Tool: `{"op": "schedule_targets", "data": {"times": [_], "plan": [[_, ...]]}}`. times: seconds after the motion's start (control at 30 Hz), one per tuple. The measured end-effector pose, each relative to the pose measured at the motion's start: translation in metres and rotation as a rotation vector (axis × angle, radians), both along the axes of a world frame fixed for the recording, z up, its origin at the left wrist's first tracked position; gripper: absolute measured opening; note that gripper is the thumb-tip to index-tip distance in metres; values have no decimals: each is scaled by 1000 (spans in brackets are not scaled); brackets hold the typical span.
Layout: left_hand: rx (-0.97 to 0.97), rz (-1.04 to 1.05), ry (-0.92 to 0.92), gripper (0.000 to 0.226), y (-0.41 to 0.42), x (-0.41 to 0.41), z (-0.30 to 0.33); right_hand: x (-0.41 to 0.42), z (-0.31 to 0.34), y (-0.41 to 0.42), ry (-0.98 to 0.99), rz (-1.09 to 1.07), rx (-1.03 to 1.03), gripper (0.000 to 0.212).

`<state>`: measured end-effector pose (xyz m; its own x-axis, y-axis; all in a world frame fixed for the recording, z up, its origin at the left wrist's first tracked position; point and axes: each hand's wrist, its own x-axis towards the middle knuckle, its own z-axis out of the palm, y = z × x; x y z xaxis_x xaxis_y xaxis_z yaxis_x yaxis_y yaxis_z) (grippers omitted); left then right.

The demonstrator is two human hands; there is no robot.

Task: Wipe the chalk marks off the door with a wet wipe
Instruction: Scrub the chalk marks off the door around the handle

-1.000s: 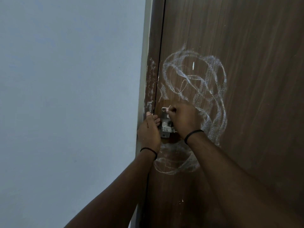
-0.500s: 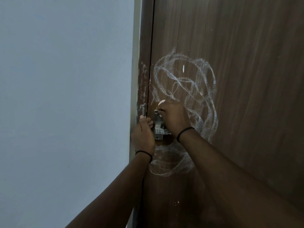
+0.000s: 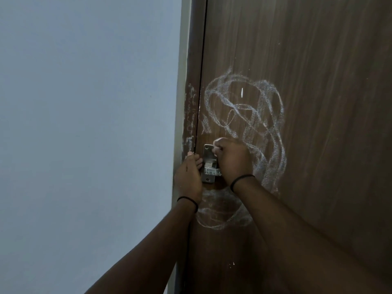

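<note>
Now the right hand bunches a white wet wipe in curled fingers against the brown door, just above the metal latch plate. Chalk marks loop above and below. The left hand curls round the door's left edge beside the latch.

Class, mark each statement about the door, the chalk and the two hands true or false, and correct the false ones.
1. Chalk marks loop over the door above the hands. True.
2. The right hand holds a white wipe beside the metal latch plate. True.
3. The left hand hangs away from the door. False: it is at the door's edge, beside the latch plate.
4. The door is painted white. False: it is brown wood grain.
5. The chalk is all wiped off. False: scribbles remain.
</note>
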<state>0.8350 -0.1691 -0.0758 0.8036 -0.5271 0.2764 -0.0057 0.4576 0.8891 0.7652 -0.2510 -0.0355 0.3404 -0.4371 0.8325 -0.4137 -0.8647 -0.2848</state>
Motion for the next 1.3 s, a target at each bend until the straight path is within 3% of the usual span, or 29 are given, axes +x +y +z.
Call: {"op": "schedule_targets", "data": {"times": [0.1, 0.2, 0.3, 0.43, 0.57, 0.67, 0.73, 0.77, 0.87, 1.0, 1.17, 1.23, 1.3], "plan": [[2, 1, 5, 39, 0, -1, 1, 0, -2, 4, -35, -48, 320, 19], [17, -15, -17, 40, 1, -3, 1, -1, 2, 9, -91, 0, 405, 17], [25, -30, -21, 42, 1, -1, 2, 1, 8, 12, -135, 72, 212, 9], [21, -14, -76, 37, -3, 4, -2, 7, 16, 6, 326, 94, -325, 17], [-6, 5, -99, 36, -7, 6, -7, 9, 21, -2, 514, 193, -423, 25], [-26, -6, -42, 39, -7, 8, -9, -3, 12, -6, 230, 117, -272, 23], [-21, 0, -37, 37, -7, 8, -7, -10, -1, -8, 61, 36, -86, 8], [-19, 5, -37, 35, -7, 6, -7, -12, -7, -7, 88, 1, 39, 3], [-10, 52, -70, 34, -7, 1, -6, -12, -3, -7, 137, 18, 318, 21], [-19, 36, -71, 31, -5, -1, -4, -7, 23, -1, -11, 67, 160, 18], [-25, 22, -80, 32, -8, 4, -7, 8, 29, -4, 360, 71, -170, 11], [-38, 8, -90, 29, -10, 6, -9, 6, 29, -10, 319, 100, -141, 8], [-40, 8, -93, 29, -11, 9, -11, 2, 25, -11, 127, 113, -2, 6]]}}
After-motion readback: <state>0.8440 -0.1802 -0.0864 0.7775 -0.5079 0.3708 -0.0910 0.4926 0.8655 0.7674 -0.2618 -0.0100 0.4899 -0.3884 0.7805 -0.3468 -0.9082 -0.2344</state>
